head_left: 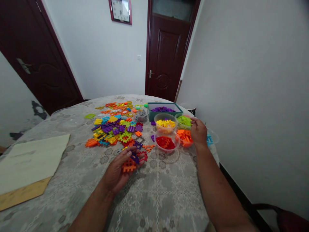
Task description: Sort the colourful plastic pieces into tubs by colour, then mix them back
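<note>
1. Fingers of the left hand (116, 170), palm turned up, curl loosely around a dark purple, notched plastic piece (135, 158), held over the table (149, 196) between its near edge and its middle. The grip looks slack, so a small tilt of the wrist could let it slide out.

2. An orange, grid-like plastic piece (129, 165) shows against the same fingers; whether it is held or lies beneath them is unclear. If held, two pieces in one cupped palm could snag by their notches and drop together.

3. The right hand (199, 131) has its fingertips bent at the rim of a clear round bowl of lime-green pieces (177, 121). I cannot tell whether they pinch anything. Pressing down on that light rim could tip the bowl.

4. Just below that hand stands a clear bowl of orange pieces (183, 128); a low wrist might knock it into its neighbour, a clear bowl of red pieces (166, 132).

5. Beyond the right wrist, a clear bowl of blue pieces (214, 136) sits at the table's right edge, perhaps overhanging. An outward elbow looks the likeliest cause of a fall to the floor.

6. Left of the bowls, a loose heap of multicoloured plastic pieces (113, 129) spreads toward the far edge; a sweeping left hand could scatter it.
</note>
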The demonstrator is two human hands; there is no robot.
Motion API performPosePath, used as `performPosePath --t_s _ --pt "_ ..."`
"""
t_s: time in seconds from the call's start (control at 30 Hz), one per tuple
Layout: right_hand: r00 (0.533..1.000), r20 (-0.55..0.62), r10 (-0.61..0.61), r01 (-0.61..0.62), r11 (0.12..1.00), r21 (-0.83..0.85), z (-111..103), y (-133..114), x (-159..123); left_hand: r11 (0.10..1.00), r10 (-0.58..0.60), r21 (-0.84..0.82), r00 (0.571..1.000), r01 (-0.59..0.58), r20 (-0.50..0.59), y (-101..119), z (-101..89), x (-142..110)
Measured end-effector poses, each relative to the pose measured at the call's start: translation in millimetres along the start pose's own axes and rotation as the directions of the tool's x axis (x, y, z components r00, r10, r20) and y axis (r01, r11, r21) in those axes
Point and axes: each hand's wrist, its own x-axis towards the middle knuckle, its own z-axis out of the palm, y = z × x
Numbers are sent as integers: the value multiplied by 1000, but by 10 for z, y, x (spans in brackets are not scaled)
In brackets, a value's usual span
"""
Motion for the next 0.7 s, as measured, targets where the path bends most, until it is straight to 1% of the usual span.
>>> performPosePath --t_s 0.07,0.1,0.17,0.2,0.23,0.3,0.37,0.43,0.5,0.57,0.6,0.63,0.67,0.7 --pt "1000 11 -4 3 998 58 1 -183 -93 1000 1 1 1000 -1 -21 4 13 -1" --pt "999 22 -26 24 996 89 0 -307 -158 1000 -3 5 999 3 -32 4 19 0" --pt "989 69 -129 116 979 169 -7 -604 -330 1000 -11 20 999 12 -46 -1 25 2" --pt "972 106 -212 184 957 224 -13 -765 -433 1000 -11 27 999 12 -45 -6 24 4" --pt "939 150 -309 256 922 290 -21 -924 -546 999 -8 33 999 9 -41 -13 22 5" --pt "843 246 -478 357 840 408 -42 -1208 -785 999 0 33 1000 0 -22 -31 12 7" --pt "745 346 -571 380 789 483 -56 -1413 -1018 1000 -3 21 1000 3 1 -50 0 7" --pt "659 451 -602 356 778 517 -47 -1527 -1220 1000 -17 8 1000 17 15 -66 -10 9" --pt "585 537 -608 332 783 525 -6 -1570 -1383 1000 -1 -4 1000 1 24 -79 -13 9" --pt "529 583 -617 342 783 519 56 -1574 -1503 1000 26 0 999 -26 30 -90 -7 4" --pt "517 595 -616 350 786 510 88 -1571 -1546 999 32 8 999 -32 32 -95 0 -1" --pt "514 603 -611 355 791 499 116 -1566 -1577 999 32 17 999 -32 32 -99 8 -9" --pt "522 608 -598 349 801 487 137 -1562 -1595 999 26 23 999 -27 30 -102 15 -17" --pt "542 615 -572 325 818 474 152 -1558 -1601 999 17 27 999 -18 27 -103 21 -24"
